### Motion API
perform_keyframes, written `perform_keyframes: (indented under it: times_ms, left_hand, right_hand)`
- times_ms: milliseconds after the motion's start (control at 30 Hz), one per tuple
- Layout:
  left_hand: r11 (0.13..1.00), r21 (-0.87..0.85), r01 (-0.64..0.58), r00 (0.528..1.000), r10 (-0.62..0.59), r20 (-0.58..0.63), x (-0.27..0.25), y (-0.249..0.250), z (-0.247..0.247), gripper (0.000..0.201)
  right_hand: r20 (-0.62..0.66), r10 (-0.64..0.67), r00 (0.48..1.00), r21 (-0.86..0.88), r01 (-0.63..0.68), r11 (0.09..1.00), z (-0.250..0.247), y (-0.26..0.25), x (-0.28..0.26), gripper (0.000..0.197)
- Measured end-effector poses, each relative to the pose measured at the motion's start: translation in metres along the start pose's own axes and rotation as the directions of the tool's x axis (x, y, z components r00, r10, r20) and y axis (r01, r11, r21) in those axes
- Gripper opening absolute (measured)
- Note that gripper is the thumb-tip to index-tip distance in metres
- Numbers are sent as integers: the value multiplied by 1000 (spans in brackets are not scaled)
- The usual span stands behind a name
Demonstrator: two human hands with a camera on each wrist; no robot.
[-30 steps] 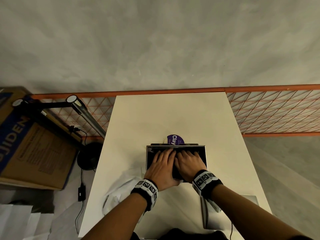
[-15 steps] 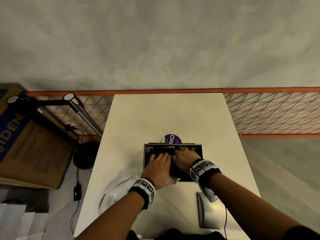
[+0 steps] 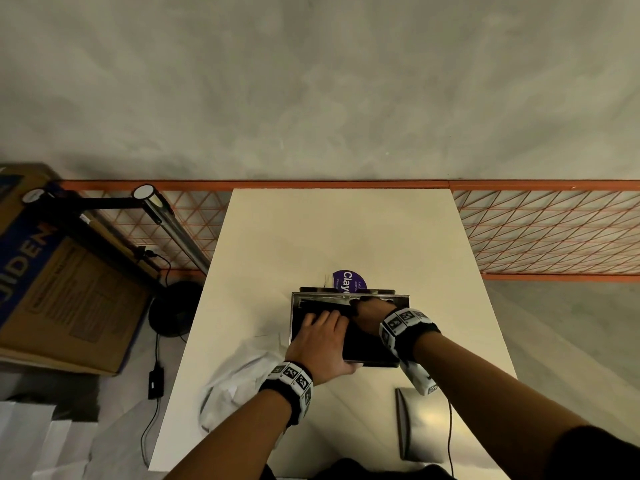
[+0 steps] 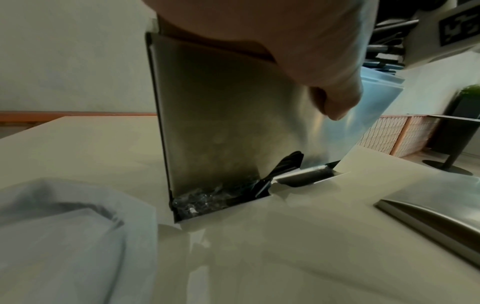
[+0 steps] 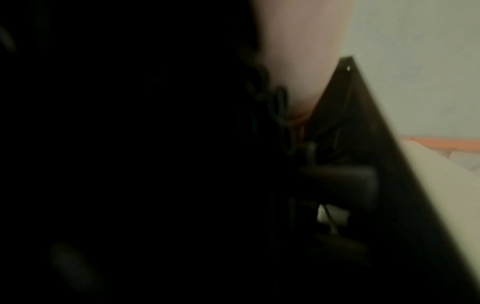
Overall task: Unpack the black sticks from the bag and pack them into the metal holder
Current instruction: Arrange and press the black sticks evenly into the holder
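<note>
A: What is being noticed as changed over the last second?

B: Both hands were being laid flat, side by side, over the sticks. Now the right hand [image 3: 372, 311] is being pushed deeper toward the far wall of the holder [image 3: 294, 318], while the left hand [image 3: 320, 344] is being drawn back to the near edge. Packing appears to be nearly finished; the sticks are being settled rather than added.

A: Where are the sticks being kept?

B: The sticks [image 3: 323, 306] are being held inside the holder, which is being stood on the worktop [image 3: 339, 230]. From the left wrist, one stick end [image 4: 283, 167] is being shown at a gap at the holder's [image 4: 215, 127] foot.

A: How is the left hand being used?

B: Its fingers are being spread over the stick tops, and its thumb [image 4: 337, 98] is being wrapped down the outer wall, so the holder is being gripped and steadied.

A: And the right?

B: Its fingers are being hidden among the sticks; the right wrist view is mostly dark, so whether anything is being pinched cannot be told.

A: And the bag?

B: The bag [image 3: 239, 375] is being left crumpled on the worktop, just beside the holder.
</note>
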State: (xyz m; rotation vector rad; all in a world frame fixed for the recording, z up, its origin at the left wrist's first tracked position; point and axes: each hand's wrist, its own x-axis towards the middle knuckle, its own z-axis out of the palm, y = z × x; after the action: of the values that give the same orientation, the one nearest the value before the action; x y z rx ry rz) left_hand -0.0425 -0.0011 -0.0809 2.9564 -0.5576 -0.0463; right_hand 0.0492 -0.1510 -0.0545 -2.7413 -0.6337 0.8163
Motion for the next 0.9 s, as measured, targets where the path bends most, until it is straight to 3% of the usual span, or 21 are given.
perform_keyframes:
  times_ms: [233, 367, 467, 600, 733, 900]
  left_hand:
    - [999, -46, -26, 998, 23, -54, -2, 0, -1, 80]
    - [998, -57, -14, 998, 10, -69, -6, 2, 4, 99]
    - [998, -57, 4, 999, -6, -35, -6, 3, 3, 107]
    - [998, -64, 18, 1000, -18, -1, -2, 0, 3, 106]
    - [996, -87, 6, 1000, -6, 1, -1, -3, 6, 106]
    - [991, -133, 12, 999, -7, 36, 3, -6, 0, 105]
  right_hand:
    - [41, -33, 999, 36, 32, 999, -8, 0, -2, 35]
    - [117, 12, 993, -5, -11, 1000, -10, -2, -11, 34]
    - [97, -3, 995, -24, 5, 1000, -10, -2, -14, 33]
    - [13, 74, 997, -93, -73, 993, -8, 0, -21, 40]
    - [-47, 9, 999, -198, -18, 980, -11, -2, -34, 42]
    - [47, 27, 999, -197, -17, 980, -21, 0, -29, 42]
